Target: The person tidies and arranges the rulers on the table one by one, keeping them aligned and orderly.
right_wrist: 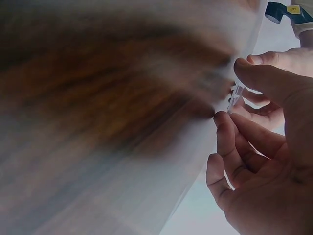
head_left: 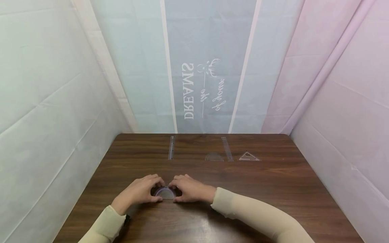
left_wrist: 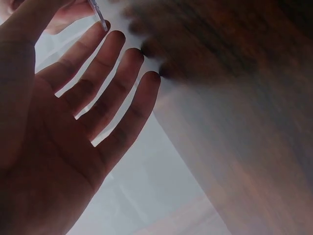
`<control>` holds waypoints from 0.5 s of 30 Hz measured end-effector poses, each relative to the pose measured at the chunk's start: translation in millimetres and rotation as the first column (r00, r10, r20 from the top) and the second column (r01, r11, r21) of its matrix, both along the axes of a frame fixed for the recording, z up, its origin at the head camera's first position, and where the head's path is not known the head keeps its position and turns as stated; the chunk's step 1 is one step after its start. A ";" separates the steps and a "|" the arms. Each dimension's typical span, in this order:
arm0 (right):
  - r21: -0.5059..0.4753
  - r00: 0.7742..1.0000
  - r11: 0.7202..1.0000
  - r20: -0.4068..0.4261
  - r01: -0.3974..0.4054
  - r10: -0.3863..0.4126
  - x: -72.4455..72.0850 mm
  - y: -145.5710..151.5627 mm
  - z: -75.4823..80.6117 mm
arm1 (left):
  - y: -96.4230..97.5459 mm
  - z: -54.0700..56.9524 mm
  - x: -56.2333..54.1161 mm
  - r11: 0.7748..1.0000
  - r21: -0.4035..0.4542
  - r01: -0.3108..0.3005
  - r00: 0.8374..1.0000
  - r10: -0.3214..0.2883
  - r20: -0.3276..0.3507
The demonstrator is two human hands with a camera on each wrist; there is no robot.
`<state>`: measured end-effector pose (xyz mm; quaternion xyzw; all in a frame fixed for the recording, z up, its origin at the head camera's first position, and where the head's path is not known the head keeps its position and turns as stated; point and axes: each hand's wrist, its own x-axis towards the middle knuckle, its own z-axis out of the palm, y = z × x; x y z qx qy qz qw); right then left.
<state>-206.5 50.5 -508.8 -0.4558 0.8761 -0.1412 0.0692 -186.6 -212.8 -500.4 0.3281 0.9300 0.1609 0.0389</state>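
Note:
A clear half-round protractor (head_left: 166, 193) with a purple-tinted arc lies between the two hands near the table's left front. My left hand (head_left: 141, 189) holds its left side, thumb at the straight lower edge and fingertips at the curve. On the opposite side my right hand (head_left: 192, 189) grips it the same way. In the left wrist view, the protractor's edge (left_wrist: 99, 15) shows at the index fingertip, the other fingers spread fairly straight. The right wrist view has its thin edge (right_wrist: 235, 98) between thumb and index finger.
Farther back on the brown wooden table (head_left: 273, 189) lie a clear ruler (head_left: 171, 147), a second ruler (head_left: 227, 149), another protractor (head_left: 214, 157) and a triangular set square (head_left: 249, 157). Pale cloth (head_left: 209, 40) hangs behind the table and on both sides.

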 end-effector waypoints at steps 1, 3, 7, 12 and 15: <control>0.004 1.000 1.000 -0.002 -0.001 0.001 0.4 -1.1 -0.2 | -0.7 -0.1 0.7 1.000 -0.001 -0.001 1.000 0.001 0.003; 0.008 1.000 1.000 0.000 -0.002 0.002 1.1 -3.1 -0.6 | -1.8 -0.4 1.8 1.000 0.000 0.000 1.000 0.000 0.004; 0.016 1.000 1.000 0.005 -0.002 0.002 2.4 -6.2 -2.8 | -3.5 -1.4 4.0 1.000 0.006 0.002 1.000 -0.002 0.007; 0.023 1.000 1.000 -0.001 -0.002 0.002 4.8 -8.4 -2.6 | -5.0 -3.0 4.6 1.000 0.000 -0.001 1.000 0.001 0.008; 0.027 1.000 1.000 -0.006 -0.008 0.008 6.2 -10.2 -0.9 | -6.6 -3.5 4.9 1.000 -0.012 -0.008 1.000 0.008 0.016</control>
